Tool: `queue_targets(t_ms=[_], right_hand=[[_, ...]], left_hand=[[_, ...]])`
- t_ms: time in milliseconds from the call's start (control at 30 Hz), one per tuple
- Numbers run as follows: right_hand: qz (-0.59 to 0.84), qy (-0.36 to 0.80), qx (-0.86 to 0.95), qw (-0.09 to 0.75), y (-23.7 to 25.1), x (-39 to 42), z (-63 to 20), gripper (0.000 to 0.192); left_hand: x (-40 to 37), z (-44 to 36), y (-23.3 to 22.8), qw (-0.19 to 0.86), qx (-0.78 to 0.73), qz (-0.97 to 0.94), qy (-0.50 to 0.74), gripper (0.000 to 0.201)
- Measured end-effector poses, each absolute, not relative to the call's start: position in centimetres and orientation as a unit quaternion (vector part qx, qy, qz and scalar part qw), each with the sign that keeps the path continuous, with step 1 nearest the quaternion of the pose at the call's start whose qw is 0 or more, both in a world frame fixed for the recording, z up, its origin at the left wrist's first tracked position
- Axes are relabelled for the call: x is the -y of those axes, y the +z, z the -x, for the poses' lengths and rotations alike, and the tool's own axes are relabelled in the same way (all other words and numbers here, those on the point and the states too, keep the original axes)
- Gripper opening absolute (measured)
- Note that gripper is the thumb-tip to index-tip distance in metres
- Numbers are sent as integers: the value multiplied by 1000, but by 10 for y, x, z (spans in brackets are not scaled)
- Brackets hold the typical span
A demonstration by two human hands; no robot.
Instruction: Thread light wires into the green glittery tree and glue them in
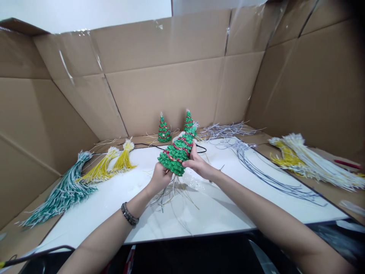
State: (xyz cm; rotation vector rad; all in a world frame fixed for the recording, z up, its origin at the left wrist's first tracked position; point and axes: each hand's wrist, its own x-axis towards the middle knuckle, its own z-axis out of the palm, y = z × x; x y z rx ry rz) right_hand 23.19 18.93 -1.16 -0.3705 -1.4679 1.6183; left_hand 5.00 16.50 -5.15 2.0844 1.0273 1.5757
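Observation:
I hold a small green Christmas tree [177, 153] with red garland above the middle of the white board [119, 201], tilted with its tip away from me. My left hand [160, 177] grips its wide base from below, where thin white and yellow wires [171, 194] hang out. My right hand [198, 163] grips the tree's side, fingers on the foliage. A beaded bracelet [129, 214] is on my left wrist.
Two finished small trees [164, 130] [188, 122] stand at the back by the cardboard wall [171, 91]. Green-white wire bundle [62, 192] and yellow bundles [114, 161] lie left; grey-blue wires [256, 167] and yellow-white bundles [308, 161] lie right. A red pen [346, 164] lies far right.

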Motion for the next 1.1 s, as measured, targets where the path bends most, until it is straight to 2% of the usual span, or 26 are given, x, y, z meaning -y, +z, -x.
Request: queue_targets(t_ms=[133,333,433,533,633,800,967,1100], right_hand=[[133,643,615,436,-16,-193,-233,131],[118,642,610,450,-16,-192,-233,125],[129,647,565,495,-13,-189,-229,105],[171,657,492,545,-12,-187,-223,80],[194,654,434,589,-12,-188,-219,72],[199,616,404,647,-8,-196,-221,53],[212,572,394,688,0,-209,-233,47],[196,569,403,689,7,-211,-241,53]], left_hand=[[-162,-52,-48,176,-362,-736,545,11],[-162,-53,-45,198,-400,-702,555,12],[-161,-55,-43,207,-413,-692,554,9],[-159,-58,-40,165,-415,-716,537,12],[-154,-61,-36,111,-422,-736,517,13],[-148,-61,-25,85,-432,-752,490,27],[-152,-54,-15,169,-468,-763,413,22],[-162,-40,-13,277,-468,-772,329,23]])
